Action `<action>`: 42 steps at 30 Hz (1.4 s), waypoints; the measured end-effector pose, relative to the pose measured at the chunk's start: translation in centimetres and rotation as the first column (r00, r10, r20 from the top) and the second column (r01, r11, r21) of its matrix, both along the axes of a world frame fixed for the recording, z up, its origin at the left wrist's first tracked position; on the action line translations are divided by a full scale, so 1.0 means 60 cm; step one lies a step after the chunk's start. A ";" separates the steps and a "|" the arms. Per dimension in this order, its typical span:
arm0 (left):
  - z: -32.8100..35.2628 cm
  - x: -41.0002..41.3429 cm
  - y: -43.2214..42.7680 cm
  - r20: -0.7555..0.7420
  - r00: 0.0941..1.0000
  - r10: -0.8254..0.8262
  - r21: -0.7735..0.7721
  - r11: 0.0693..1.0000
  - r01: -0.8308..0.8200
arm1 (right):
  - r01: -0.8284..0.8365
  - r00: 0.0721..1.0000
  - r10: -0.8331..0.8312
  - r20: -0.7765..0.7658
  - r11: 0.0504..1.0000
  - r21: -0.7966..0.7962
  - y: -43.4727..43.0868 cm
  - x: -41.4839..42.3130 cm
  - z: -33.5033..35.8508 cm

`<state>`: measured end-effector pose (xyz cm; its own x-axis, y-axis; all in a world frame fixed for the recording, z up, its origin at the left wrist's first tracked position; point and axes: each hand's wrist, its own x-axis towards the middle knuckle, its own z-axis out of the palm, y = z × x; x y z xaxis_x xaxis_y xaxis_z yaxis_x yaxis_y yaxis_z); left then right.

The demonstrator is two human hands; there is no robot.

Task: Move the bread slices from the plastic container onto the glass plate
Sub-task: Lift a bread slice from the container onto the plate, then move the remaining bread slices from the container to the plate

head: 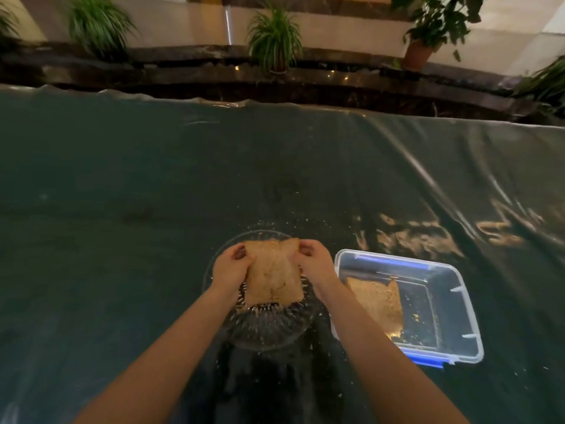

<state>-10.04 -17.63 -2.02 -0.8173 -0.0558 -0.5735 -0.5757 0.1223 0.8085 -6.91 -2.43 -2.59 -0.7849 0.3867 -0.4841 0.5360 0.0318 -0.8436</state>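
The left hand (230, 264) and the right hand (313, 259) each have a closed grip on a far corner of one soft brown bread slice (273, 278), which hangs just above the round ribbed glass plate (269, 335). It seems not yet laid down. To the right of the grip, the clear rectangular plastic container with blue clips (452, 304) holds one more brown slice (377, 304). So the task looks about half done: this slice must be released, then the other fetched.
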 end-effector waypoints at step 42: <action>0.114 0.081 0.163 -0.045 0.917 -0.397 0.214 0.893 0.397 | 0.064 0.997 -0.052 0.049 0.956 -0.287 0.182 0.068 0.113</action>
<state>-5.18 -7.87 4.82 -0.7458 0.3974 -0.5346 -0.5152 0.1646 0.8411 -2.82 8.51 4.17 -0.7424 0.2708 -0.6128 0.5639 -0.2414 -0.7898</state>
